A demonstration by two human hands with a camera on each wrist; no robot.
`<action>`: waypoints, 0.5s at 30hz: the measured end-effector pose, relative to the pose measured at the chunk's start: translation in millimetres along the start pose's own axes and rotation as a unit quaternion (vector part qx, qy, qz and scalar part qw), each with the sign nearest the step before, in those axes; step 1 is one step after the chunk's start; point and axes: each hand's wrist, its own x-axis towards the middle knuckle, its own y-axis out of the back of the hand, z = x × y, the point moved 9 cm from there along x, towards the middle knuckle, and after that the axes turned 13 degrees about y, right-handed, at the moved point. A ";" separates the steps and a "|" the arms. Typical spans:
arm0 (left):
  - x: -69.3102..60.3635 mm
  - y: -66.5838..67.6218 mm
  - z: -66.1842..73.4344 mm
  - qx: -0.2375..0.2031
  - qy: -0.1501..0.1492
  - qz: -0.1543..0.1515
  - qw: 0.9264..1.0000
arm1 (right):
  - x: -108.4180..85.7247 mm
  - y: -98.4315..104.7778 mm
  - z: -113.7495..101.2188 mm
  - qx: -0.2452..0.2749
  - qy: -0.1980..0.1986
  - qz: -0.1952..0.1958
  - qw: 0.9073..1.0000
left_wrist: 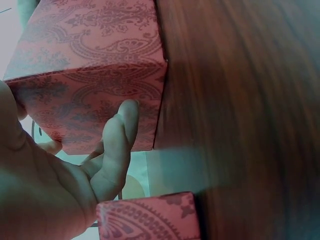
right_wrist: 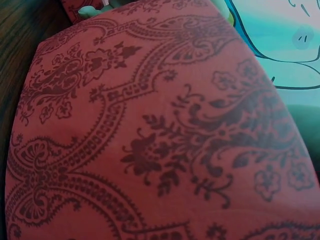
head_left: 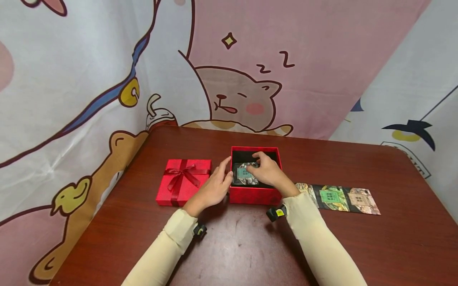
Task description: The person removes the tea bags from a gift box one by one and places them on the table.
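An open red gift box (head_left: 255, 196) with a black inside stands on the table. Within its rim is a dark, picture-printed packet (head_left: 242, 173) with a teal label. My right hand (head_left: 270, 171) reaches in over the box's right side and holds the packet at its right part, thumb on its face; the other fingertips are partly hidden. My left hand (head_left: 214, 187) rests against the outside of the left wall, its fingers extended along the patterned box side (left_wrist: 85, 97) in the left wrist view. Only the box's front wall (right_wrist: 150, 130) fills the right wrist view.
A red lid (head_left: 173, 180) with a ribbon bow lies left of the box, partly behind my left hand. To the right, several printed packets (head_left: 330, 197) lie in a row, one partly behind my right wrist. A printed cloth (head_left: 304, 99) hangs behind the brown table (head_left: 236, 246).
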 end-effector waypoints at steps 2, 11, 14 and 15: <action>0.2 -0.2 0.2 0.001 0.001 0.000 1.000 | -0.4 -0.3 0.5 0.000 -0.002 0.000 1.000; 0.5 -0.7 -0.9 -0.001 0.000 0.006 1.000 | 0.0 -0.3 -0.2 0.008 0.010 0.011 1.000; -0.5 -0.4 0.3 -0.003 -0.003 0.007 1.000 | -0.3 -0.4 -0.2 0.008 0.011 0.010 1.000; -0.7 -0.2 0.7 -0.003 -0.004 0.006 1.000 | -0.4 -0.2 -0.3 0.008 0.012 0.009 1.000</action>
